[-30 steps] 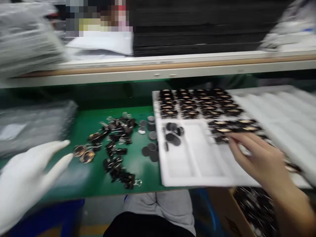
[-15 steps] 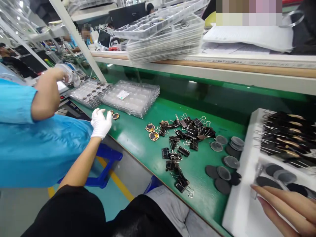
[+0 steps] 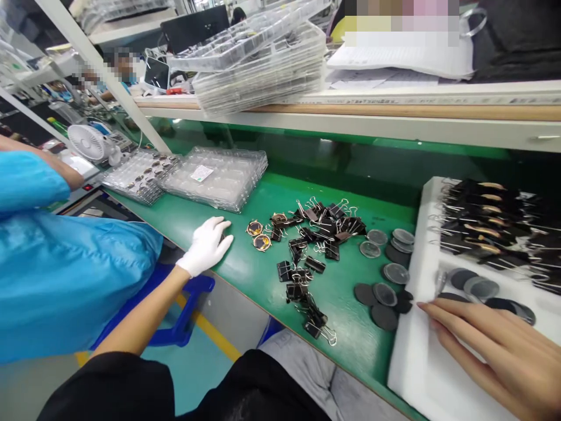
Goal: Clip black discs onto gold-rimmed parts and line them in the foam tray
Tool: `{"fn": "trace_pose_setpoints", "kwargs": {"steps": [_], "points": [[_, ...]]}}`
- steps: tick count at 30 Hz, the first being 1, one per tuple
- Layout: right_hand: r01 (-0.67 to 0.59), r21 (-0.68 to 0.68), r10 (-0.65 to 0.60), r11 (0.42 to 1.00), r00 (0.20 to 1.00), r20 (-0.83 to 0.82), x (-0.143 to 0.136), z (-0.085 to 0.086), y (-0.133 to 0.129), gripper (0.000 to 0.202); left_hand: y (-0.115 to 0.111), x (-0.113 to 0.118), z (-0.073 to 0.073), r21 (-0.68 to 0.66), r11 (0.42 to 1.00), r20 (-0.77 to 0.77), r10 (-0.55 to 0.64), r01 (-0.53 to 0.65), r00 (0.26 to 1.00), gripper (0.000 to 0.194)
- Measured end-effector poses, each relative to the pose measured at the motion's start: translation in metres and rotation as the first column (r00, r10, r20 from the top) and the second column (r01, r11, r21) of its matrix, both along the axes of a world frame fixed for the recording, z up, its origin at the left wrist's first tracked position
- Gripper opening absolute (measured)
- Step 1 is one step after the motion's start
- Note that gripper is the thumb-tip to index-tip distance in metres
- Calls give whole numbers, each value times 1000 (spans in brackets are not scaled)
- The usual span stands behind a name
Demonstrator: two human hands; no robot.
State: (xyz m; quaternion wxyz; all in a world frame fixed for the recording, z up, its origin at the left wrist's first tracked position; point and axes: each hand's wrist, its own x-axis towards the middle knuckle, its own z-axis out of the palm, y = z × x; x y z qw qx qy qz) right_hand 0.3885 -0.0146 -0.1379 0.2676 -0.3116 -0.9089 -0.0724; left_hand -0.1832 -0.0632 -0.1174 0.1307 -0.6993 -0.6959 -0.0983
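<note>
My left hand [image 3: 205, 245], in a white glove, is low over the green worktop with its fingers curved downward. A dark edge shows between thumb and fingers; the small gold-rimmed watch cases seen there earlier are hidden by the hand. Just right of it lie several gold-rimmed watch cases [image 3: 262, 242] with dark, orange-patterned faces. My bare right hand [image 3: 491, 345] is stretched over the white foam tray [image 3: 405, 351], fingers extended, tips at its left rim. Nothing shows in it. Black discs [image 3: 384, 317] and clear round discs [image 3: 395, 273] lie beside those fingertips.
Black binder clips [image 3: 315, 264] lie scattered mid-table. Clips with gold-edged pieces [image 3: 486, 219] fill the tray's back part. Clear plastic trays [image 3: 219, 175] are stacked at the back left. A shelf [image 3: 372, 114] overhangs the worktop. A person in blue [image 3: 65, 275] sits at left.
My left hand has moved right along the worktop, and the watch cases by its fingers are gone from their earlier spot. My right fingertips have shifted left to the tray's rim. The view has turned slightly.
</note>
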Motion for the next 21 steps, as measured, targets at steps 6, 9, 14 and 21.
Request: {"fn": "trace_pose_setpoints", "kwargs": {"steps": [6,9,14,21], "points": [[-80,60,73,995,991,111,2,2,-3,30,23,45,10,-5,957,223,-283,292,933,60],[-84,79,78,993,994,80,-1,12,-7,26,44,39,29,-129,926,246,-316,354,916,59],[-70,89,63,994,995,81,-8,27,-9,22,81,35,61,-420,847,91,-319,326,944,47],[-80,65,75,995,994,74,-13,31,-10,23,103,54,65,-435,886,32,-163,160,986,38]]}}
